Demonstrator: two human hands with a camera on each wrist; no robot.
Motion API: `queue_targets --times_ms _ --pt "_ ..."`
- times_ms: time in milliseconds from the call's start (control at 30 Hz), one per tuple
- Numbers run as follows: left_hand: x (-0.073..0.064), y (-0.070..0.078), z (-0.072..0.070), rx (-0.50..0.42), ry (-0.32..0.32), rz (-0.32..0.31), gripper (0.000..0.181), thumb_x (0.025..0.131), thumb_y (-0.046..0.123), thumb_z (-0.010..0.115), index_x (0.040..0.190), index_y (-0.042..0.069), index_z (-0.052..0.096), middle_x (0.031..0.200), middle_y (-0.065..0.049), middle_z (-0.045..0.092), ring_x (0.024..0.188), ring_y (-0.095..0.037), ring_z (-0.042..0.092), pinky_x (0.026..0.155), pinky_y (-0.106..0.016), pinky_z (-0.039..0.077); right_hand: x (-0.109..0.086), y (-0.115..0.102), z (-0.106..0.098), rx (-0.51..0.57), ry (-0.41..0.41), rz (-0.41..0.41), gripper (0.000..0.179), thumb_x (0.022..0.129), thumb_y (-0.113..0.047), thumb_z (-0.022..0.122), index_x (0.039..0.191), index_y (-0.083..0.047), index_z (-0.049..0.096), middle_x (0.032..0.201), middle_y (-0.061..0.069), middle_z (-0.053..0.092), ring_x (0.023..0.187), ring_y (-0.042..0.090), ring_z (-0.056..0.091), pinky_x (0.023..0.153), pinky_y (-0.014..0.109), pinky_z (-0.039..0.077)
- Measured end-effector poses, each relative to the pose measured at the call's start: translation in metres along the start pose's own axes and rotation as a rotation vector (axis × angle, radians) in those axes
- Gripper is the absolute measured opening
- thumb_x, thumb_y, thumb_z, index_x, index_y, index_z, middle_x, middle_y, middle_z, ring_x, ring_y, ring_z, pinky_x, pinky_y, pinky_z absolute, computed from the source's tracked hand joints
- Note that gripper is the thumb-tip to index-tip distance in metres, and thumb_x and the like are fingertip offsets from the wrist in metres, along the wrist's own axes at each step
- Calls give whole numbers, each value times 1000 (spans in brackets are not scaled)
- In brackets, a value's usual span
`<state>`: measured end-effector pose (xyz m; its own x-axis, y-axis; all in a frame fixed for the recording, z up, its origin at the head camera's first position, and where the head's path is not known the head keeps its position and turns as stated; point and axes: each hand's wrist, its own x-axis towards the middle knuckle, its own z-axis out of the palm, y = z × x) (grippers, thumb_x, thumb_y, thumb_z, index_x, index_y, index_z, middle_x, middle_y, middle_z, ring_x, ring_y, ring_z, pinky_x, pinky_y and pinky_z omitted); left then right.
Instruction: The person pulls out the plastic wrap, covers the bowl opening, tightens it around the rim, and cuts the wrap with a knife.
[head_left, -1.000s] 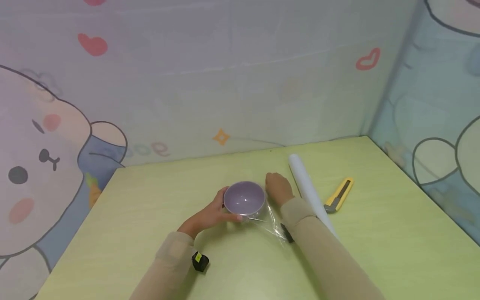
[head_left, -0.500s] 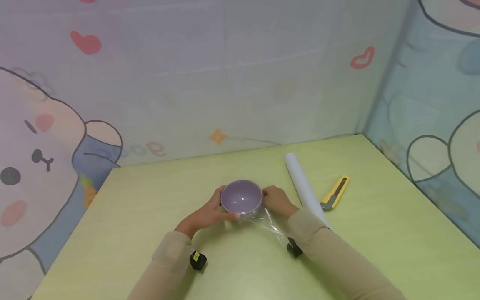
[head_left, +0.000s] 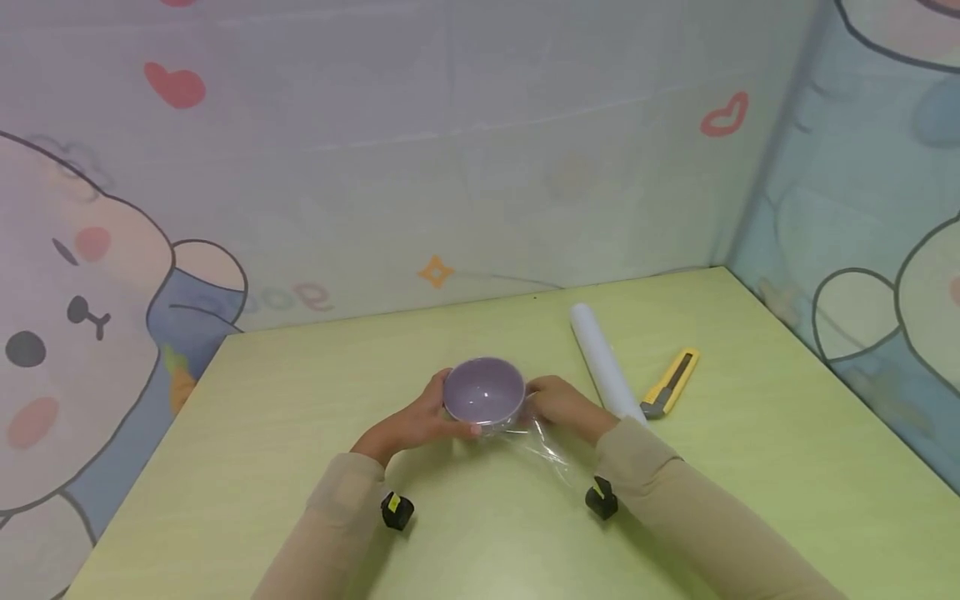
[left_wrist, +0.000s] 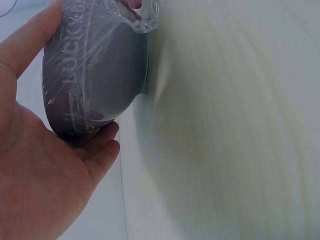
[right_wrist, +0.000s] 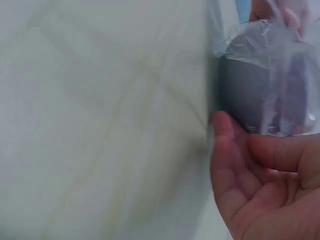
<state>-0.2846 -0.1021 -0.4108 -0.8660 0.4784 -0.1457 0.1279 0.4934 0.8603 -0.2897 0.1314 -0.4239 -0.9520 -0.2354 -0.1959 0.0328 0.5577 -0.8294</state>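
A purple bowl (head_left: 483, 392) is tilted slightly over the table, its inside facing up. My left hand (head_left: 414, 425) grips its left side, thumb at the front and the other fingers behind. Clear cling film (left_wrist: 82, 65) is wrapped around the bowl's outer wall, and a loose crinkled flap of film (head_left: 551, 452) hangs at the front right. At the bowl's right side, my right hand (head_left: 562, 407) has its fingers curled and pinches the film against the wall. In the right wrist view, the thumb (right_wrist: 277, 152) lies along the film-covered bowl; what the fingertips hold is partly hidden.
A long white roll (head_left: 603, 358) lies behind my right forearm. Right of it rests a yellow utility knife (head_left: 671, 383). Black wrist cameras (head_left: 397, 510) hang under both sleeves, close to the pale green table (head_left: 300, 375). A printed cloth backdrop (head_left: 337, 167) stands behind.
My right hand has come down from beyond the bowl's right rim to its right side, drawing its forearm outward. My left hand keeps its grip on the bowl. The view has shifted slightly.
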Motion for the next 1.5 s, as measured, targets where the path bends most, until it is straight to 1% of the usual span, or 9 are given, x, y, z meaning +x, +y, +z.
queue_targets --times_ms 233,367,467,567,733,867,1033,1267,1500 --pt "2 3 0 5 -9 -12 101 71 30 78 144 9 12 142 -12 27 127 -28 34 106 -49 25 -25 -10 -29 -377 -30 -162 34 90 -9 44 121 3 52 115 22 61 106 34 58 86 42 48" --pt "1 4 -1 -1 -14 -10 101 70 29 78 144 8 12 142 -12 26 127 -28 34 106 -49 25 -49 -15 -42 -444 -110 -192 35 95 -23 45 117 2 54 116 19 61 106 33 58 86 42 47" --pt "0 4 -1 -3 -18 -20 101 70 28 78 144 8 12 142 -12 27 127 -28 34 106 -49 25 -65 -15 -39 -467 -197 -158 42 91 -35 53 115 -1 56 112 13 64 103 28 60 85 40 48" --pt "0 4 -2 -8 -23 -21 100 71 28 78 143 9 12 142 -11 27 127 -28 34 106 -49 25 -78 -12 -31 -495 -220 -143 38 86 -33 60 112 -5 57 103 8 66 94 22 62 76 36 48" --pt "1 3 -2 -15 -28 -22 98 71 27 77 143 9 13 141 -11 28 126 -27 35 106 -48 25 -88 -4 -16 -567 -98 -219 17 83 -12 59 100 -8 61 78 2 64 66 14 53 54 28 39" --pt "1 2 -2 -10 -28 -27 99 71 28 77 144 9 12 142 -11 27 126 -28 35 105 -50 26 -90 5 -4 -804 34 -379 8 81 -2 57 83 -10 60 61 1 53 53 13 40 45 28 33" --pt "1 2 -4 11 -28 -14 100 71 31 78 144 11 12 143 -10 27 128 -27 33 106 -50 24 -80 6 1 -1076 187 -525 23 73 5 62 60 -10 51 53 1 48 47 10 35 40 30 38" --pt "2 1 -6 10 -13 -12 102 68 33 80 143 14 15 142 -7 28 126 -26 36 105 -50 26 -50 -4 -11 -1070 156 -466 23 75 4 59 57 -9 54 52 1 45 50 12 29 41 30 39" --pt "3 -1 -6 10 -34 15 98 70 29 79 142 10 15 141 -10 27 126 -27 36 106 -50 25 -17 -13 -27 -900 -30 -179 19 87 -16 59 68 -14 61 56 -2 53 54 12 45 47 29 37"
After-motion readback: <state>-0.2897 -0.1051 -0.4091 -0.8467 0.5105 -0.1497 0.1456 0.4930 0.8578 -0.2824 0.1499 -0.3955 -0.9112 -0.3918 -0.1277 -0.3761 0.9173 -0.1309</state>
